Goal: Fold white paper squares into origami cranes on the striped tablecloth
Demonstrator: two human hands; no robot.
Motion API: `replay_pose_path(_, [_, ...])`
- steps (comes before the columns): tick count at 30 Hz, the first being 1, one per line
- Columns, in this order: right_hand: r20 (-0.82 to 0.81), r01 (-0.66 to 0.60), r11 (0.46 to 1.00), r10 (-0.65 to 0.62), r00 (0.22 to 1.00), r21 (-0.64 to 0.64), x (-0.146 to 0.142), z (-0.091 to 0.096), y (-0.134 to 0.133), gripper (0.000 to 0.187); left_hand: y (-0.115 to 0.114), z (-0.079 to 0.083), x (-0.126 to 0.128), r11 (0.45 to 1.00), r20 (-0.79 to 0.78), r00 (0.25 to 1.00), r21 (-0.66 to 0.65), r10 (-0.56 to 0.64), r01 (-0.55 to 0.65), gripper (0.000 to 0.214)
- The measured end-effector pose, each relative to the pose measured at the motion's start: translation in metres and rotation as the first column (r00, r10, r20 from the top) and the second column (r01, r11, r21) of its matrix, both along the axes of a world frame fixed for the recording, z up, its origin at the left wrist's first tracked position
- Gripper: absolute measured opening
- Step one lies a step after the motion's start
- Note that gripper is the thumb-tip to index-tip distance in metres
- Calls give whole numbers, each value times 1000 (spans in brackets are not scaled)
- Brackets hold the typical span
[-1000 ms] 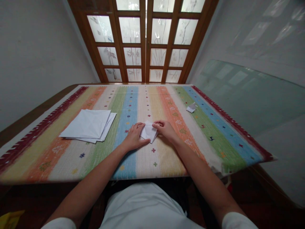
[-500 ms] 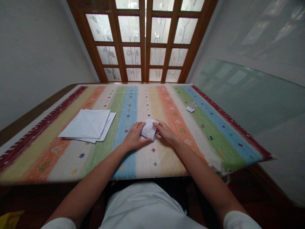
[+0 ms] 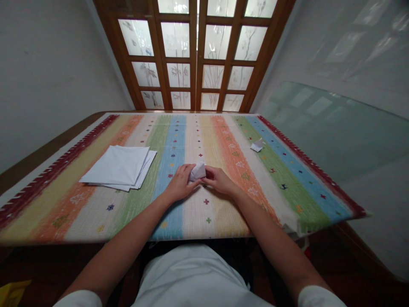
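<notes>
A small folded piece of white paper [image 3: 197, 171] stands up slightly between my hands, near the middle of the striped cloth [image 3: 198, 221]. My left hand [image 3: 182, 183] grips its left side, and the fingers of my right hand [image 3: 219, 180] press against its lower right side. To the left of my hands lies a stack of white paper squares [image 3: 117, 167], not touched by either hand. A smaller folded white paper [image 3: 256, 146] rests on the cloth's green and blue stripes at the far right.
The cloth's near edge runs just beyond my forearms. A large glass pane [image 3: 335, 132] stands to the right of the table, and frosted glass doors in a wooden frame [image 3: 194, 55] lie beyond it. A yellow item [image 3: 12, 294] shows at the lower left.
The paper between my hands now looks narrower and more upright. My right hand has shifted closer to my left and slightly lower. The stack and small paper have not moved.
</notes>
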State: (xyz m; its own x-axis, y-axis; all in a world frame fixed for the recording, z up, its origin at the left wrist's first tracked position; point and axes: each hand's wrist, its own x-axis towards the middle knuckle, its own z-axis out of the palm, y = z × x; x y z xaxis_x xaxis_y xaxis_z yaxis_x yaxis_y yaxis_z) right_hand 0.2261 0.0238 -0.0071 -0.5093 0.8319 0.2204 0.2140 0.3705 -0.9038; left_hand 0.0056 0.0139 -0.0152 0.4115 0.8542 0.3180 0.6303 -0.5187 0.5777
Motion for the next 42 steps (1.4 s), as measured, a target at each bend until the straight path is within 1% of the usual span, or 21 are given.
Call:
replay_pose_path(2, [48,88,993,-92,995,83,-2,-2,2,10,0,-1,0,1000,-11,1000,16,-8,8,56])
replay_pose_path(3, [59,134,983,-142,988,129,-4,-4,4,11,0,-2,1,1000,-15,1000,23,-13,14,55])
replay_pose_path(6, [57,258,927,-283,957,274,-8,-8,8,18,-1,-2,2,999,-18,999,39,-36,37,53])
replay_pose_path(8, [45,300,891,-334,941,339,-10,-9,9,23,-2,-2,3,998,-17,999,45,-47,48,49])
replay_pose_path(10, [27,314,881,-345,938,354,-11,-9,8,25,-3,-1,4,998,-16,999,44,-50,51,45])
replay_pose_path(12, [-4,346,874,-367,930,340,-10,-8,8,28,-4,1,4,998,-19,998,40,-52,53,45])
replay_pose_path(16, [-44,452,841,-461,886,297,-7,-5,8,35,-5,3,3,996,-31,996,40,-81,82,53])
replay_pose_path(18, [-9,466,836,-484,875,290,-6,-4,9,29,-5,3,3,994,-35,994,40,-99,101,56])
replay_pose_path(21, [45,467,826,-505,862,315,-5,-2,10,13,-7,2,4,993,-42,993,38,-114,116,59])
replay_pose_path(23, [63,461,821,-508,859,337,-5,-2,10,9,-7,1,4,992,-47,992,43,-116,118,60])
replay_pose_path(26, [83,422,834,-477,875,355,-6,0,9,15,-7,1,5,992,-47,993,60,-109,112,61])
replay_pose_path(29, [79,376,862,-424,902,341,-7,2,7,15,-6,1,6,994,-30,996,75,-78,80,59])
replay_pose_path(36, [31,341,915,-355,934,216,-7,4,3,14,-4,2,7,998,-5,1000,60,-20,20,50])
replay_pose_path(39, [42,341,928,-351,936,153,-4,3,5,13,-4,0,6,997,30,998,43,-58,57,57])
replay_pose_path(42, [61,309,950,-311,948,43,0,1,8,16,-4,-1,4,991,61,989,32,-135,133,66])
